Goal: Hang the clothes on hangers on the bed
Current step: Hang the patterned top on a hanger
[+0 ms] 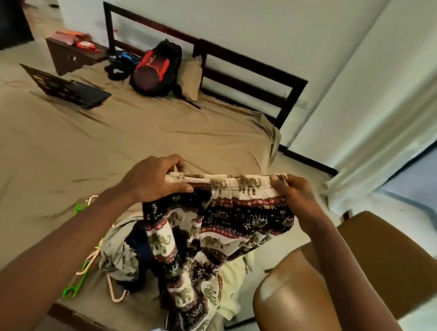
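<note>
- Nearest the lens, a bare knee (293,294) rises at lower right, with a brown chair (392,257) behind it.
- Left grip (154,179) is curled round one end of the waistband of the elephant-print trousers (234,218); right grip (298,196) pinches the other end, holding the band level above the bed (58,141).
- Trouser legs hang onto a clothes pile (118,251) at the bed's near edge, beside green hangers (73,288) and a pale pink hanger (118,294).
- Farther off on the bed lie a laptop (70,90) and a backpack (155,68), which leans against a pillow (191,77).
</note>
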Demonstrator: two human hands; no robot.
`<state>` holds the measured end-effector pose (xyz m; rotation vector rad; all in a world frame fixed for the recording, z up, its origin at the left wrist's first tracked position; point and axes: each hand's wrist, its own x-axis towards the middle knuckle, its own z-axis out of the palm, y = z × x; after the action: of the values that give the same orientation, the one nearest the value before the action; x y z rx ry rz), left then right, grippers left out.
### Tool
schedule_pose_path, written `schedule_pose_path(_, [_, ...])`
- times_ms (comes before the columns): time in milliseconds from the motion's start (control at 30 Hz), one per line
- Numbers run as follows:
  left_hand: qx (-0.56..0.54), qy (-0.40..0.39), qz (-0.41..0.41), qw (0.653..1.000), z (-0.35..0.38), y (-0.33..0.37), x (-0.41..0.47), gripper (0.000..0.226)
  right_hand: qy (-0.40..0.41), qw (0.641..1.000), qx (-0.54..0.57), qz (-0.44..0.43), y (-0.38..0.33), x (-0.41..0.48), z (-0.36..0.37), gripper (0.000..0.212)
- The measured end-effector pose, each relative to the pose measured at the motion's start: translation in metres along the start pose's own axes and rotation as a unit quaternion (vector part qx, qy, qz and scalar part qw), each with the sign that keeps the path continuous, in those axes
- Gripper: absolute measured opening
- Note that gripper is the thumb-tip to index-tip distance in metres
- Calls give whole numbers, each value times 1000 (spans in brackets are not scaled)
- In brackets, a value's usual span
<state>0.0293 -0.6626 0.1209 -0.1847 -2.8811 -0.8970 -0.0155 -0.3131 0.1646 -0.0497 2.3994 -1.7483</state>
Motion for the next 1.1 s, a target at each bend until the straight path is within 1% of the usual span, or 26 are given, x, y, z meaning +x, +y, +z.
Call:
schedule_pose_path(33, [28, -17, -2, 999, 2, -8, 3, 44, 57, 995, -67, -35, 4, -2, -3, 29])
schedule_pose_path(67, [20, -61, -15, 998, 2, -16, 6, 51, 101, 984, -130, -63, 6, -4, -6, 33])
schedule_pose_path(100, [-25, -136, -42, 989, -1, -22, 7, 60, 120, 973, -182, -69, 9, -5, -10, 38])
schedule_pose_path(133, [-90, -225, -64, 968, -5, -25, 6, 63, 107, 969, -218, -46, 8, -7, -15, 41])
schedule_pose_path(167, [-152, -305, -71, 937, -10, -26, 4, 59, 59, 972, -229, -2, 5, -9, -20, 42])
schedule_pose_path(200, [-218, -352, -74, 907, -15, -25, 3, 51, -13, 977, -206, 57, 2, -12, -23, 43])
schedule_pose_path(233, [-302, -363, -82, 878, -19, -21, 0, 46, -86, 979, -143, 116, -1, -15, -25, 47])
schedule_pose_path(267, [-397, -345, -94, 845, -21, -15, -2, 47, -138, 975, -44, 166, -5, -18, -21, 52])
schedule_pose_path(300, [-499, -312, -128, 798, -18, -9, -4, 50, -142, 966, 64, 205, -6, -20, -13, 52])
schedule_pose_path(333, [-582, -259, -194, 746, -10, 0, -7, 50, -103, 956, 150, 231, -3, -21, -2, 45])
schedule_pose_path(367, [-627, -193, -267, 705, 1, 8, -8, 47, -26, 950, 197, 242, 4, -18, 11, 37])
schedule_pose_path(400, [-639, -115, -335, 683, 17, 13, -8, 41, 71, 951, 190, 233, 12, -15, 26, 31])
schedule_pose_path(433, [-631, -44, -385, 672, 33, 19, -6, 35, 150, 952, 162, 212, 20, -16, 41, 26])
schedule_pose_path(467, [-608, 8, -412, 678, 48, 25, -8, 30, 197, 951, 141, 193, 28, -18, 57, 22])
schedule_pose_path(533, [-556, 68, -414, 717, 74, 35, -14, 23, 219, 949, 143, 174, 41, -26, 87, 22])
schedule_pose_path(600, [-519, 88, -384, 759, 95, 45, -25, 21, 204, 959, 119, 157, 56, -36, 115, 26])
schedule_pose_path(633, [-508, 89, -361, 777, 105, 50, -31, 19, 185, 967, 104, 141, 63, -40, 126, 24])
schedule_pose_path(700, [-480, 86, -301, 819, 116, 63, -44, 9, 140, 981, 83, 105, 70, -50, 143, 17])
schedule_pose_path(733, [-446, 86, -266, 850, 120, 68, -49, 4, 122, 985, 73, 95, 73, -53, 149, 16])
schedule_pose_path(767, [-409, 91, -230, 878, 124, 73, -53, 2, 109, 988, 64, 88, 75, -56, 151, 17])
schedule_pose_path(800, [-385, 99, -202, 895, 126, 77, -57, 4, 100, 990, 53, 82, 78, -58, 152, 20])
schedule_pose_path(900, [-345, 107, -158, 919, 130, 78, -63, 11, 89, 992, 38, 82, 84, -63, 147, 25])
schedule_pose_path(1000, [-346, 82, -156, 922, 133, 76, -65, 16, 84, 991, 51, 92, 88, -67, 140, 24])
schedule_pose_path(1100, [-345, 57, -152, 925, 138, 77, -70, 19, 66, 989, 73, 108, 87, -73, 132, 27])
